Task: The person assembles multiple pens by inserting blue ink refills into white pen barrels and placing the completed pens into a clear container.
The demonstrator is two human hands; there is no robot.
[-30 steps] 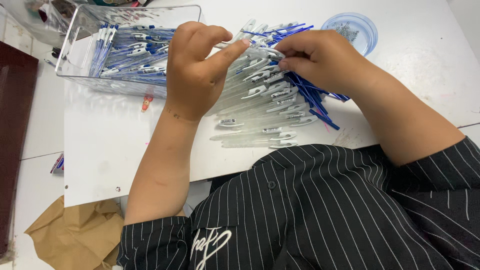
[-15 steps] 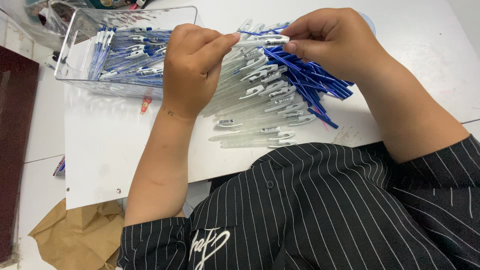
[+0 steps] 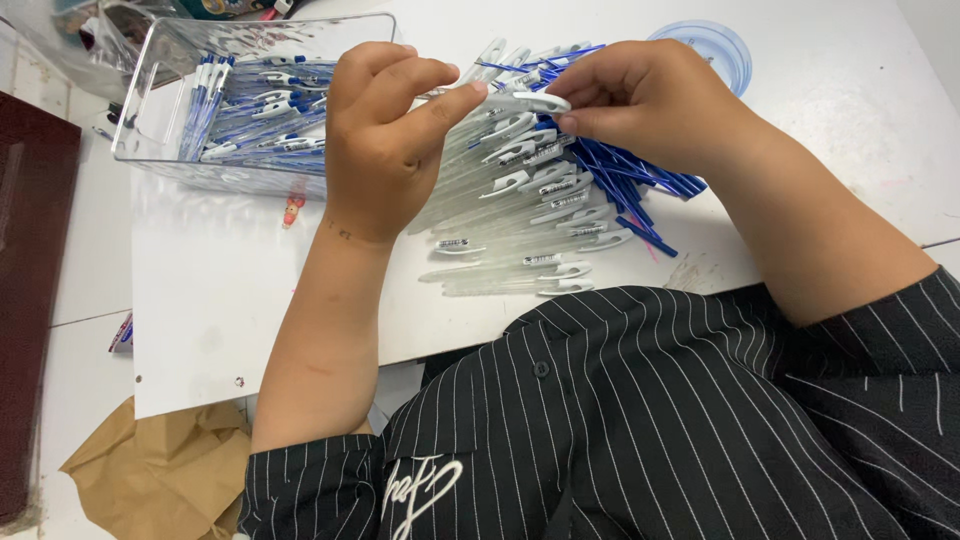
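White pen barrel (image 3: 520,100) now sits pinched between my left hand (image 3: 385,140) and right hand (image 3: 650,105), lifted since before, above the pen pile (image 3: 530,220); box (image 3: 250,100) at nine o'clock.

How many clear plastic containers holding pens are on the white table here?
1: the clear rectangular plastic bin sits at the table's far left, beside the left hand. The round blue lid far right holds no pens. Others may lie off-frame.
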